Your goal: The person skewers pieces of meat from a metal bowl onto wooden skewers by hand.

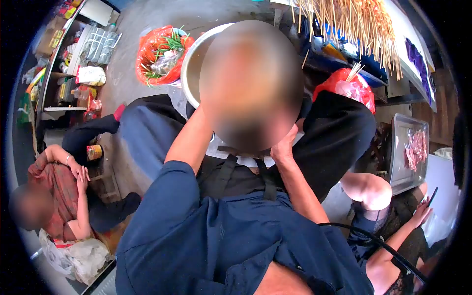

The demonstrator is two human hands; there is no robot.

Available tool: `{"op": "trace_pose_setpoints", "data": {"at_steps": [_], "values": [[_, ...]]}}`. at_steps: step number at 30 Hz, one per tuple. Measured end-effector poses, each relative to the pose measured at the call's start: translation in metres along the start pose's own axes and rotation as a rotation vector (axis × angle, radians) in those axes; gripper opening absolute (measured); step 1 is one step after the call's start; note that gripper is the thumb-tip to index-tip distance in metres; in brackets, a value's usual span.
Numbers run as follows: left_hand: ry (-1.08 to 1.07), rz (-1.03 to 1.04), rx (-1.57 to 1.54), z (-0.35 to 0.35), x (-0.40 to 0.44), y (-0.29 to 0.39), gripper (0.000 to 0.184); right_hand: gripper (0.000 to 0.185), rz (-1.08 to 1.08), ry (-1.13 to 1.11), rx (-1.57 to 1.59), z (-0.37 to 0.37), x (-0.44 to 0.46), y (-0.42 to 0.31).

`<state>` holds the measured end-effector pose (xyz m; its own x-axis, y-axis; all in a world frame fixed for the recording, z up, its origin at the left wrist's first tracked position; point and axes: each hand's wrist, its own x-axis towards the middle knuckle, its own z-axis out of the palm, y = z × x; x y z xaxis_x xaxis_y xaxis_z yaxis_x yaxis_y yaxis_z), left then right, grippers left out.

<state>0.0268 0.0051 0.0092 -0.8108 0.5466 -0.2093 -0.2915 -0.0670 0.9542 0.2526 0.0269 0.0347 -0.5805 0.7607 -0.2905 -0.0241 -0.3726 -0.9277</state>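
Note:
A large round blur covers the middle of the view and hides most of what is between my knees. My left forearm reaches up into it, and my left hand (212,105) is lost in the smear, over or beside a large pale basin (191,69). Only the rim and left inner wall of that basin show. At the blur's lower right edge is my right hand (284,146), close to my right knee. Its wrist and back are visible, but its fingers run into the blur. Whatever either hand holds cannot be made out.
A red bag-lined container (145,61) with green vegetables stands left of the basin. Many skewers (354,29) overhang a table, above a red bag (339,88). A metal tray (399,162) holds skewered meat (417,150). Seated people (66,196) are on both sides; shelves (61,108) stand left.

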Motion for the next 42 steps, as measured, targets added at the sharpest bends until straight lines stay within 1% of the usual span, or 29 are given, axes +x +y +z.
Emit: {"op": "trace_pose_setpoints", "data": {"at_steps": [1,2,3,4,5,6,8,9,11,12,14,18,21,23,27,30,35,39,42], "values": [[0.015,-0.002,-0.099,-0.001,-0.003,0.003,0.026,0.008,0.001,0.004,-0.024,0.0,-0.001,0.0],[-0.019,-0.017,-0.126,-0.004,0.0,-0.001,0.031,0.008,-0.003,-0.001,-0.026,-0.002,-0.001,0.001],[-0.017,-0.012,-0.129,-0.007,-0.001,0.0,0.031,0.008,0.051,-0.015,-0.079,-0.005,0.0,0.003],[-0.079,-0.029,-0.256,-0.01,-0.003,0.001,0.029,0.008,0.104,-0.029,-0.132,-0.007,0.001,0.005],[-0.142,-0.045,-0.383,-0.011,-0.006,0.006,0.027,0.008,0.1,-0.033,-0.134,-0.008,0.0,0.007],[-0.141,-0.04,-0.386,-0.011,-0.009,0.01,0.027,0.008,0.087,-0.046,-0.152,-0.008,-0.001,0.009],[-0.213,-0.073,-0.467,-0.011,-0.014,0.019,0.022,0.009,0.07,-0.064,-0.17,-0.008,-0.004,0.009],[-0.212,-0.069,-0.468,-0.013,-0.013,0.016,0.022,0.009,0.058,-0.074,-0.178,-0.007,-0.006,0.009],[-0.135,-0.003,-0.371,-0.012,-0.011,0.014,0.018,0.009,0.044,-0.086,-0.188,-0.007,-0.006,0.009],[-0.135,-0.001,-0.373,-0.01,-0.012,0.015,0.018,0.01,0.031,-0.095,-0.199,-0.008,-0.006,0.011],[-0.07,0.009,-0.41,-0.008,-0.014,0.018,0.018,0.01,0.018,-0.104,-0.212,-0.009,-0.005,0.012],[-0.077,0.014,-0.423,-0.011,-0.011,0.016,0.019,0.01,-0.003,-0.128,-0.231,-0.009,-0.008,0.012],[-0.08,-0.01,-0.509,-0.011,-0.011,0.016,0.019,0.01,-0.01,-0.139,-0.257,-0.009,-0.007,0.013],[-0.108,-0.067,-0.662,-0.011,-0.011,0.017,0.016,0.01,-0.01,-0.144,-0.272,-0.009,-0.006,0.014],[-0.122,-0.071,-0.654,-0.01,-0.011,0.017,0.012,0.01,-0.012,-0.146,-0.257,-0.009,-0.006,0.016],[-0.079,-0.072,-0.619,-0.009,-0.01,0.013,0.011,0.01,-0.018,-0.15,-0.243,-0.008,-0.007,0.015],[-0.078,-0.085,-0.735,-0.008,-0.006,0.01,0.021,0.01,-0.031,-0.157,-0.233,-0.007,-0.008,0.018],[-0.096,-0.053,-0.728,-0.003,-0.01,0.014,0.025,0.01,-0.032,-0.165,-0.272,-0.007,-0.008,0.016],[-0.047,-0.058,-0.738,0.0,-0.013,0.019,0.025,0.01,-0.032,-0.16,-0.26,-0.008,-0.007,0.017]]}}
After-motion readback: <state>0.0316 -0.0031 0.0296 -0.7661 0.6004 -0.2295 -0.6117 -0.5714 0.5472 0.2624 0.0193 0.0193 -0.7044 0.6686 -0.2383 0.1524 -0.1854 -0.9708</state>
